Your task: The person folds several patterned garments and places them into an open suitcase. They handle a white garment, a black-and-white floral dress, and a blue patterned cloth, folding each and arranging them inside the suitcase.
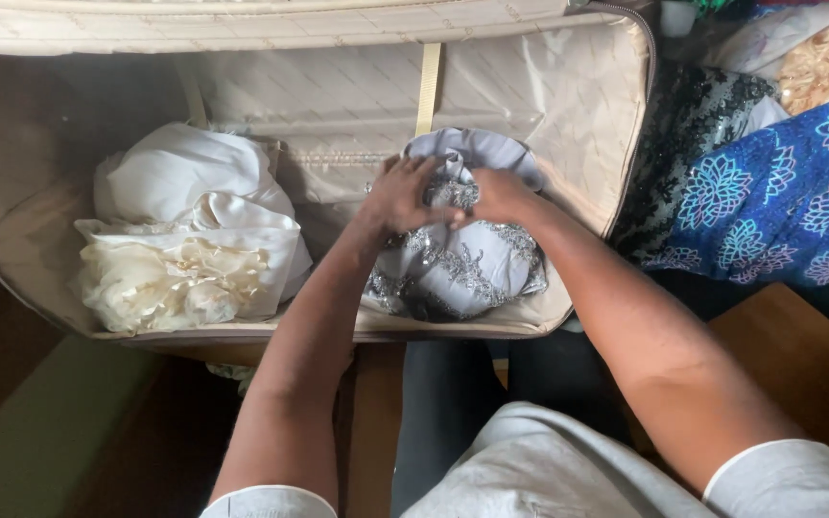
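Both hands work on a grey garment (pixel 462 259) with silver lace trim, which lies in the right half of an open suitcase (pixel 587 105), on its quilted beige lining. The left hand (pixel 405 197) has its fingers curled down into the top of the bundle, and the right hand (pixel 499 195) is closed on the same bunch of cloth, the two almost touching. It looks like the garment is being pressed or tucked into place.

To do this well, the cloth wants to be gathered from the top edge and pushed down flat, with the lace folded inward so it does not snag on the lining. It should keep to its own side, apart from the white clothes (pixel 189 230) and the cream ruffled piece (pixel 160 283) packed on the left. The strap (pixel 426 86) above should stay free of the folds.

The fingertips of both hands are buried in the fabric, so the exact grip cannot be made out. The garment's shape is hidden by its folding. The suitcase's left end and lid are cut off by the frame, and its left corner is in shadow. The blue patterned cloth (pixel 779 201) at the right is only partly in view.
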